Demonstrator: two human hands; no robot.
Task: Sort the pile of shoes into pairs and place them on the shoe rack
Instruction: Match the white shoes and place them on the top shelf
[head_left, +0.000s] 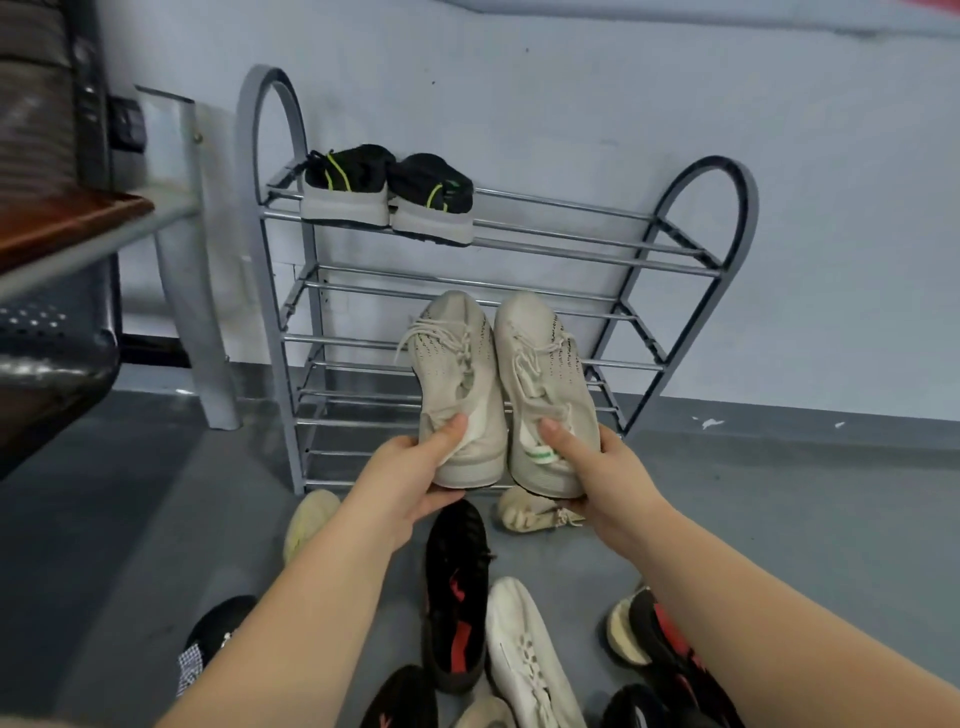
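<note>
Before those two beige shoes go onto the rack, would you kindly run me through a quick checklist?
1. Pair matches: both beige shoes look alike in colour and knit: ok.
2. Left hand grip on the left shoe's heel: ok.
3. Right hand grip on the right shoe's heel: ok.
4. Toes point toward the rack: ok.
5. Free space on the top shelf beside the black pair: ok.
6. Loose laces clear of the rack bars: cannot tell.
</note>
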